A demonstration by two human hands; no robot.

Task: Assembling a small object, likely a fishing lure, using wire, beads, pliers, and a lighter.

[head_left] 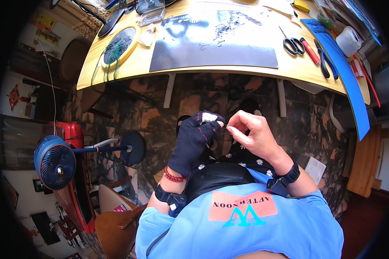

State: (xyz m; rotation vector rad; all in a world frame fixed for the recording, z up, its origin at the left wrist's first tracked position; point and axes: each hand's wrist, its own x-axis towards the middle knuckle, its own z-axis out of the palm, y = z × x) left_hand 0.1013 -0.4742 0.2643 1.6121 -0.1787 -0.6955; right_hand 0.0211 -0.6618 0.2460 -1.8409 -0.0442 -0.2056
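A wooden table spans the far side, bearing a dark sheet. Nearer, the gloved left hand is curled, its hold impossible to tell; on the right, the bare right hand narrowly pinches what seems a thin strand between the hands. Fine fingertip handling seems in hand; the next move would call for a steady pinch

Looks like a room in a home, doubling as a small craft corner. Feels domestic because of a red ornament and a framed piece on the walls, a blue standing fan, a brown chair and a marbled floor. Hints at handwork through scissors, pliers and a yellow-rimmed tray with dark green strands, all lying on a pale wooden tabletop
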